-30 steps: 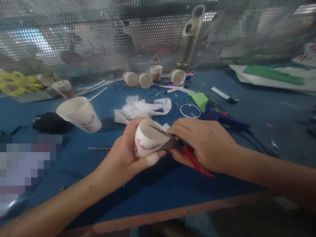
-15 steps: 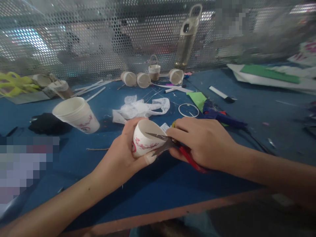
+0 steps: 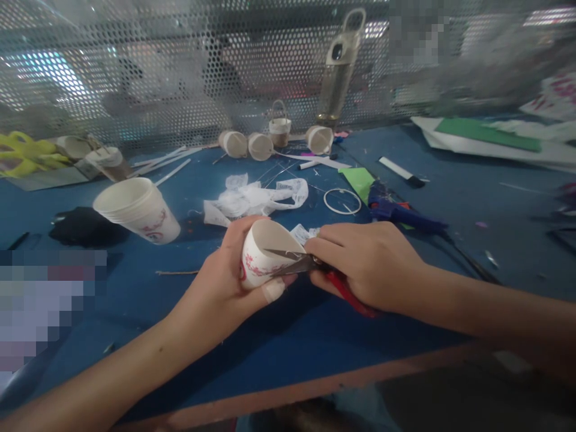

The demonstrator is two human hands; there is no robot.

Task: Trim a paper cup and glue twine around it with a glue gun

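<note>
My left hand (image 3: 234, 270) is wrapped round a white paper cup (image 3: 261, 258) with a pink blossom print, its mouth tilted up toward me. A pale wrap covers the tip of my left thumb. In my right hand (image 3: 369, 258) is a pair of scissors (image 3: 346, 291) with red handles. One blade reaches inside the cup and the other lies along its outside, over the cup's wall. Left of my hands leans a stack of matching paper cups (image 3: 155, 219). Beyond the held cup lies a crumpled white mesh strip (image 3: 256, 198).
A blue glue gun (image 3: 405, 213), a white ring (image 3: 327, 204) and green paper (image 3: 357, 180) lie to the right. Small basket-like cups (image 3: 261, 147) and a water bottle (image 3: 337, 81) stand along the perforated metal screen. Yellow scissors (image 3: 27, 156) rest at far left.
The scissor blades have closed further on the cup's wall, the outer blade swinging up. My left thumb has shifted slightly. The cup stays in nearly the same place.
</note>
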